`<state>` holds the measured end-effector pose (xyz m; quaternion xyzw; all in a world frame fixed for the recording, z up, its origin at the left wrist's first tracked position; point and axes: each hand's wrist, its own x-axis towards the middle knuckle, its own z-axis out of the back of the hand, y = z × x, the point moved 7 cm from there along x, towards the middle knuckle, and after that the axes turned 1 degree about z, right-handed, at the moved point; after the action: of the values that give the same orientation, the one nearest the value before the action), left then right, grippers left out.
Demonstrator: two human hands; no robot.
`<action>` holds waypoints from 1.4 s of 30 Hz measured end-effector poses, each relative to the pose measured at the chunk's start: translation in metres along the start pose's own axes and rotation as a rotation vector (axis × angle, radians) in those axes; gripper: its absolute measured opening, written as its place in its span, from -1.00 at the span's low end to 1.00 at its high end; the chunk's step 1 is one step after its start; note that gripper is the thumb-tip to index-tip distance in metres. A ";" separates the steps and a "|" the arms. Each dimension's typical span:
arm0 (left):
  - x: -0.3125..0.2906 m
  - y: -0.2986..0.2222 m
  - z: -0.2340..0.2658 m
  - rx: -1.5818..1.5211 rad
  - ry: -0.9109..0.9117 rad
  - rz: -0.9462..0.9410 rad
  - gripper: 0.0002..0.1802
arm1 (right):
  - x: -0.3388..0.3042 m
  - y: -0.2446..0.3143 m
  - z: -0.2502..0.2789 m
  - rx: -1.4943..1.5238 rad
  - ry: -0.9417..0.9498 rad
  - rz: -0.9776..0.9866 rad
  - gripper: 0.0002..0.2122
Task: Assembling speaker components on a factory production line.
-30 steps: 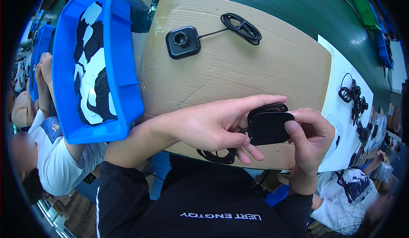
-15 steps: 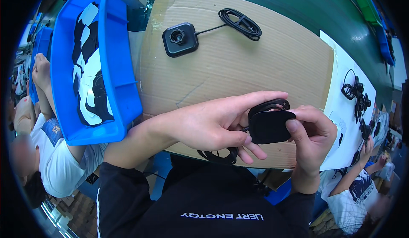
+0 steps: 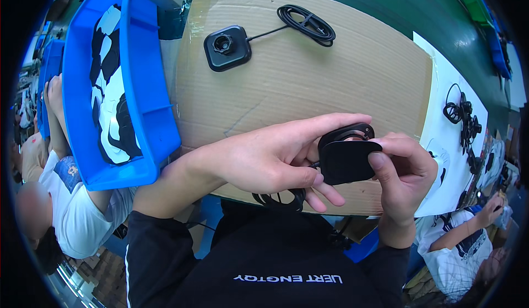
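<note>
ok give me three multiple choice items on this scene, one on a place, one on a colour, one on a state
1. Where is the square black mount with the coiled cable?
A. on the cardboard sheet
B. in the bin
C. in a hand

2. What colour is the bin?
A. green
B. blue
C. red

3. How is the black pad held?
A. by the left hand alone
B. lying loose
C. between both hands

Key: 1 A, it lies flat on the cardboard; 2 B, its walls are blue; 3 C, the right hand grips it too.
</note>
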<state>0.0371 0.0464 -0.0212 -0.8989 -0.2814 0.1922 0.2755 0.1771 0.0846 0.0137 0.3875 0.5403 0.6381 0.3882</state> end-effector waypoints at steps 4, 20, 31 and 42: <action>0.000 0.000 0.000 -0.020 -0.001 0.004 -0.13 | -0.001 0.001 0.000 0.002 0.006 0.015 -0.82; 0.000 0.001 0.000 -0.053 0.018 0.017 -0.14 | -0.002 0.000 0.000 0.004 -0.007 0.023 -0.83; 0.000 0.001 0.000 -0.091 0.021 0.022 -0.15 | -0.003 0.000 -0.001 0.010 -0.015 0.061 -0.82; 0.002 -0.002 0.000 0.013 -0.049 0.019 -0.17 | 0.000 0.003 -0.003 -0.015 0.004 0.110 -0.82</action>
<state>0.0373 0.0488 -0.0207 -0.8946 -0.2784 0.2188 0.2725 0.1748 0.0829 0.0161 0.4126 0.5142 0.6632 0.3543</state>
